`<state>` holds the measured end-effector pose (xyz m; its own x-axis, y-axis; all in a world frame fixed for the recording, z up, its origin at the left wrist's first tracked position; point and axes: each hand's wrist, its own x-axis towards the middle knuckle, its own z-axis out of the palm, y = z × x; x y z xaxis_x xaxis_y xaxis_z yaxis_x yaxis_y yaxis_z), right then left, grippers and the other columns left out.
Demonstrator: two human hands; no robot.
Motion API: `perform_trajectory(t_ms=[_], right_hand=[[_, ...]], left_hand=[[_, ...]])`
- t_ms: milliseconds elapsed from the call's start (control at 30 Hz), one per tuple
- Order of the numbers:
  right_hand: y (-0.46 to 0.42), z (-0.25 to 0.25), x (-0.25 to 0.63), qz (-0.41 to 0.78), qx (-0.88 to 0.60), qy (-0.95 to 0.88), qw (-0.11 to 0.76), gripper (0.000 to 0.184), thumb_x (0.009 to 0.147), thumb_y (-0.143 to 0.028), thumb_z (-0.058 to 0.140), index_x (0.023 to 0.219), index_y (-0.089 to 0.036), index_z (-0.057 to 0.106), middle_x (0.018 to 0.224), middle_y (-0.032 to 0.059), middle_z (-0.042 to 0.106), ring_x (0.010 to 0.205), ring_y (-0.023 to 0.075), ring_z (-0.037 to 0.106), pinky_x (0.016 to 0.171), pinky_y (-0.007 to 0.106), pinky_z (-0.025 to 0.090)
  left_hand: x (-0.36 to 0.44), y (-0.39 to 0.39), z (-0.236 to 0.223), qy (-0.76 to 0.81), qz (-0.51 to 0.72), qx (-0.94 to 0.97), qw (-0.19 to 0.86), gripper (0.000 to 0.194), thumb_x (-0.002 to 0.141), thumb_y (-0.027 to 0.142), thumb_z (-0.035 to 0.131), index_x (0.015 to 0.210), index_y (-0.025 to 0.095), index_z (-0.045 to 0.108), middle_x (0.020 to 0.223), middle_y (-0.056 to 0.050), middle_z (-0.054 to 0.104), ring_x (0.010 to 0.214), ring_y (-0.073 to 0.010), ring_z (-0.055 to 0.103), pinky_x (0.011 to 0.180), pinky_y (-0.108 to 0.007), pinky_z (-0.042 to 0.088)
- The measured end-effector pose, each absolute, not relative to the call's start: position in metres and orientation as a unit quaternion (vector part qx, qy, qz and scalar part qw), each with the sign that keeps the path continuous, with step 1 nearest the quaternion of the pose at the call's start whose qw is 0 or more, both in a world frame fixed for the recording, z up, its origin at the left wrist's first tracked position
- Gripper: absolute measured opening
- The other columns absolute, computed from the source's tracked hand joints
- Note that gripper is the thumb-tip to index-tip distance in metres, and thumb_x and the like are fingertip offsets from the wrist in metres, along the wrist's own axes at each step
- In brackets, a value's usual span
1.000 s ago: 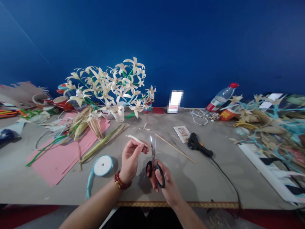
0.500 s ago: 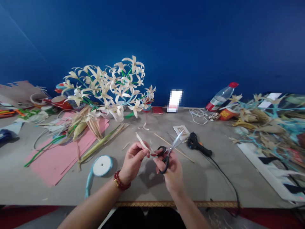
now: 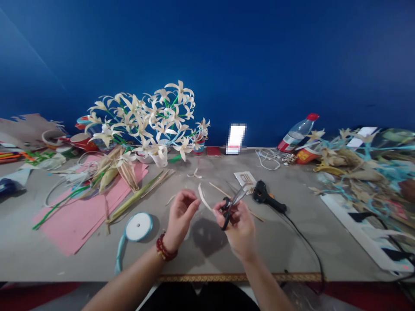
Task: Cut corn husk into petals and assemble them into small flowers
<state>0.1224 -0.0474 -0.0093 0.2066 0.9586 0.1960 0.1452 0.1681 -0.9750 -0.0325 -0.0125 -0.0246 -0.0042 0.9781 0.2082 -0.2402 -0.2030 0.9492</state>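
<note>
My right hand (image 3: 241, 226) grips black-handled scissors (image 3: 239, 196), their blades pointing away and to the right. Between its thumb and fingertips it also pinches the lower end of a narrow, pale curved strip (image 3: 205, 198), which looks like a cut petal. My left hand (image 3: 183, 214), with a red bead bracelet at the wrist, hovers just left of the strip. Its fingers are loosely curled, the thumb apart from them, and nothing shows in it. On the table behind the strip lie small pale scraps (image 3: 194, 174) and a thin stick (image 3: 215, 188).
A ribbon spool (image 3: 138, 226) lies by my left forearm, near pink sheets (image 3: 65, 224). Pale handmade flowers (image 3: 142, 116) stand at the back. To the right are a black glue gun (image 3: 269, 198) with its cord, a power strip (image 3: 353, 233) and a bottle (image 3: 296, 134).
The pale strip has passed from my left fingers to my right fingertips. My left hand has let go and loosened. The scissors have turned slightly in my right hand.
</note>
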Motion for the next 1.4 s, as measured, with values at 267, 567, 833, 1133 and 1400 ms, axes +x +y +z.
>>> perform_trajectory(t_ms=[267, 567, 833, 1133, 1400], right_hand=[[-0.045, -0.003, 0.147, 0.372, -0.517, -0.623, 0.454, 0.017, 0.078, -0.024, 0.07, 0.083, -0.021, 0.054, 0.07, -0.0022, 0.059, 0.053, 0.0096, 0.046, 0.052, 0.023, 0.04], [-0.044, -0.002, 0.146, 0.373, -0.521, -0.549, 0.537, 0.026, 0.078, -0.035, 0.074, 0.088, -0.022, 0.054, 0.082, 0.0009, 0.065, 0.064, 0.0134, 0.057, 0.06, 0.025, 0.047], [-0.068, -0.028, 0.108, 0.531, -0.495, -0.499, 0.473, 0.039, 0.08, -0.058, 0.066, 0.083, -0.021, 0.054, 0.074, 0.0008, 0.061, 0.066, 0.015, 0.059, 0.061, 0.025, 0.05], [-0.068, -0.032, 0.087, 0.581, -0.461, -0.464, 0.484, 0.044, 0.082, -0.064, 0.06, 0.087, -0.022, 0.048, 0.065, -0.002, 0.057, 0.051, 0.0106, 0.046, 0.039, 0.019, 0.036], [-0.067, -0.034, 0.081, 0.577, -0.471, -0.448, 0.494, 0.047, 0.079, -0.066, 0.062, 0.084, -0.021, 0.049, 0.062, -0.0024, 0.057, 0.047, 0.0087, 0.043, 0.037, 0.018, 0.035]], left_hand=[[-0.041, -0.02, -0.011, 0.314, 0.46, 0.806, 0.199, 0.024, 0.08, 0.016, 0.066, 0.101, 0.028, 0.069, 0.111, -0.009, 0.067, 0.109, -0.0291, 0.054, 0.102, -0.049, 0.034], [-0.035, -0.015, -0.013, 0.317, 0.498, 0.714, 0.375, 0.005, 0.085, 0.022, 0.062, 0.081, 0.022, 0.066, 0.089, -0.009, 0.066, 0.092, -0.025, 0.057, 0.09, -0.04, 0.041], [-0.031, -0.014, -0.028, 0.355, 0.571, 0.485, 0.56, 0.019, 0.086, 0.03, 0.063, 0.073, 0.017, 0.059, 0.093, -0.005, 0.063, 0.084, -0.0167, 0.057, 0.078, -0.026, 0.043], [-0.031, -0.017, -0.027, 0.367, 0.575, 0.464, 0.565, 0.018, 0.087, 0.03, 0.064, 0.074, 0.018, 0.059, 0.098, -0.005, 0.066, 0.088, -0.0167, 0.058, 0.081, -0.026, 0.043], [-0.031, -0.021, -0.029, 0.38, 0.568, 0.442, 0.581, 0.021, 0.085, 0.034, 0.065, 0.074, 0.018, 0.059, 0.099, -0.005, 0.065, 0.079, -0.0147, 0.058, 0.07, -0.023, 0.045]])
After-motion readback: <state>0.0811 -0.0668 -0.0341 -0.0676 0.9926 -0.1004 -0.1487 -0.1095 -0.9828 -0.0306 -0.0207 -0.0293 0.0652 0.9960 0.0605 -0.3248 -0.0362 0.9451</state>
